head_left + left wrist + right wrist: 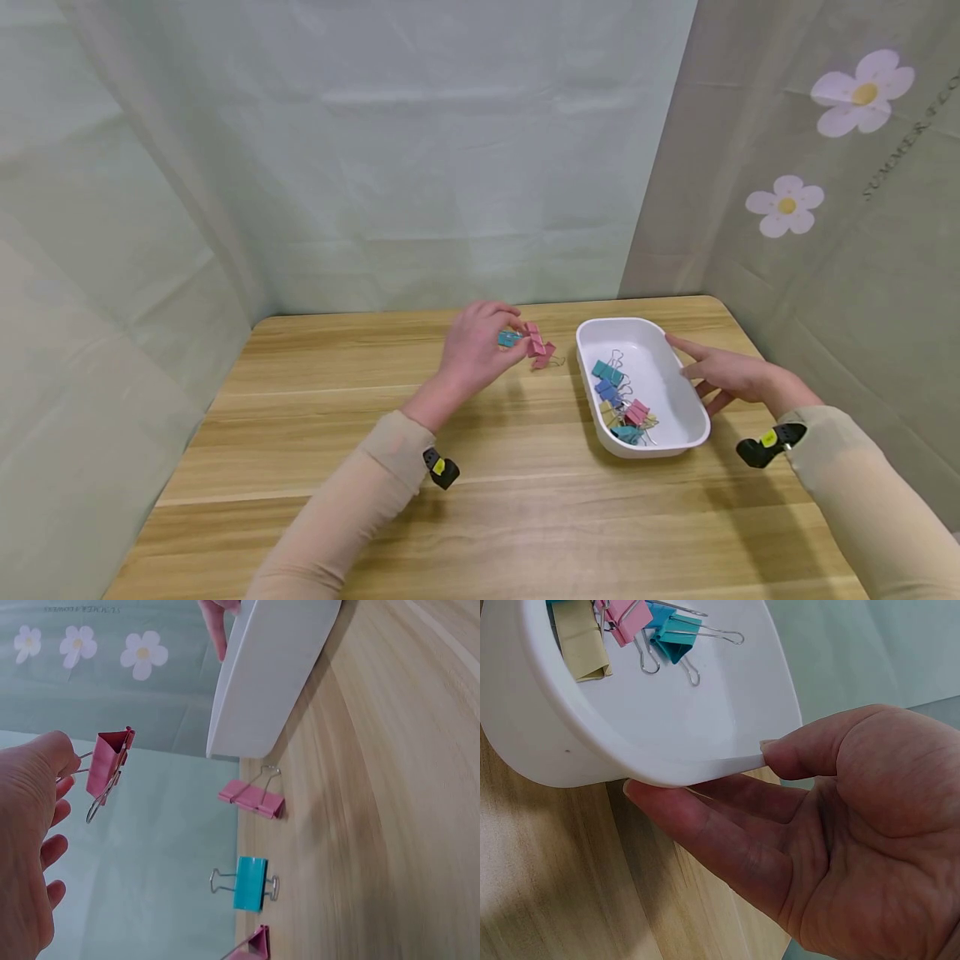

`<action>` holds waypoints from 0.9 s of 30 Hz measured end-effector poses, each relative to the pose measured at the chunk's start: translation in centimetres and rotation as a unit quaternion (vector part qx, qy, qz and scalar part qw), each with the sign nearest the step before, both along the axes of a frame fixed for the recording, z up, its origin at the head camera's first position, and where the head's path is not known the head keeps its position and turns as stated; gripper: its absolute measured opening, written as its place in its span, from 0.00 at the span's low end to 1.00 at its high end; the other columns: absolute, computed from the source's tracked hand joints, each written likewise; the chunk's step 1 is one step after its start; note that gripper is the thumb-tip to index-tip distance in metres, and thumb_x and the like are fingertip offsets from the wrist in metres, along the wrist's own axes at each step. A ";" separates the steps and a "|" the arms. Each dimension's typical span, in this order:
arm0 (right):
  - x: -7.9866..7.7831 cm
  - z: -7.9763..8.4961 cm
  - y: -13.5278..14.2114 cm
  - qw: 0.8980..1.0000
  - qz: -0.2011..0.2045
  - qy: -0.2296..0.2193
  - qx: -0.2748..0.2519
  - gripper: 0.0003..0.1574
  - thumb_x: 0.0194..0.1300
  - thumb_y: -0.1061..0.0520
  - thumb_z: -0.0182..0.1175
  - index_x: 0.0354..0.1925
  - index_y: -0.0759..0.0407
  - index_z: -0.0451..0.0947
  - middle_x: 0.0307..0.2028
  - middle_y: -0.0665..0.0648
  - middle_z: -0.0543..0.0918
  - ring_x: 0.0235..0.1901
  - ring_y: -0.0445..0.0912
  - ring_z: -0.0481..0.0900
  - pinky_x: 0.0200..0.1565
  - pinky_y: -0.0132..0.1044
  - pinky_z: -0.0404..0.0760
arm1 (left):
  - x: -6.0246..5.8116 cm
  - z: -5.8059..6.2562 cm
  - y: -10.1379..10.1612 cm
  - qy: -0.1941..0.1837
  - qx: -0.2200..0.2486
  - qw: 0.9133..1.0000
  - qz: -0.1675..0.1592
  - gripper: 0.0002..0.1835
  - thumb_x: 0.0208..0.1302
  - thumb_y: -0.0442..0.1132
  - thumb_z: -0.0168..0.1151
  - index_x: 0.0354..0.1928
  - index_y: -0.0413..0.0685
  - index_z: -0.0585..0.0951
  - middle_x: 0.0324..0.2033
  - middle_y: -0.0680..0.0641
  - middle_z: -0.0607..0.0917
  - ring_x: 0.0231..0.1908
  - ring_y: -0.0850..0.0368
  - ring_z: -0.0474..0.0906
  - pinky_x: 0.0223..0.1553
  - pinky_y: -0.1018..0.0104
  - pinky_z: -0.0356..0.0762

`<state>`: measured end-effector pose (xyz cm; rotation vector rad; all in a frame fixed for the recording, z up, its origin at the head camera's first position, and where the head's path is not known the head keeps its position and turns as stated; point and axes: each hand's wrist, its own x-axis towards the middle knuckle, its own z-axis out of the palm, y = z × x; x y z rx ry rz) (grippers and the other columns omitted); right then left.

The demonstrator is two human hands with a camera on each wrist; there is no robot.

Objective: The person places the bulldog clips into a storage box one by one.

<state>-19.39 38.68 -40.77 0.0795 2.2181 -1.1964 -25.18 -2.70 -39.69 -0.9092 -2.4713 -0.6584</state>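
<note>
My left hand (480,343) is raised over the far part of the table. Between thumb and fingertips it pinches a pink binder clip (107,766) by one wire handle. Below it on the table lie another pink binder clip (253,797), a teal one (250,883) and a further pink one (255,946), partly cut off by the left wrist view's edge. With thumb over the rim and fingers against the outer wall, my right hand (840,825) holds the white plastic tray (678,408). Inside the tray are several binder clips, including teal (607,372), blue (607,392), pink (637,412) and yellow (583,646).
The wood-grain table (480,517) ends at a pale curtain (442,167) behind it. On the right, another curtain panel with white flowers (862,93) hangs close to the table's side. The tray stands right of the loose clips.
</note>
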 end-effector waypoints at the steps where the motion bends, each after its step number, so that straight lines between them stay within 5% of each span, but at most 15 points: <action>1: 0.0 0.0 0.0 1.000 -0.001 0.000 0.002 0.51 0.80 0.53 0.50 0.82 0.40 0.27 0.77 0.75 0.41 0.56 0.64 0.78 0.45 0.53 0.86 | 0.0 0.0 0.1 0.000 -0.001 1.000 0.000 0.11 0.64 0.49 0.70 0.43 0.53 0.88 0.54 0.53 0.85 0.57 0.50 0.76 0.61 0.52 0.72; 27: 0.0 -0.2 0.1 1.000 -0.003 -0.003 0.004 0.51 0.80 0.53 0.49 0.82 0.40 0.26 0.77 0.76 0.40 0.56 0.65 0.78 0.45 0.53 0.86 | 1.0 -0.5 4.3 -0.024 0.005 0.999 -0.025 0.10 0.63 0.50 0.70 0.42 0.56 0.87 0.56 0.55 0.83 0.61 0.52 0.74 0.66 0.53 0.68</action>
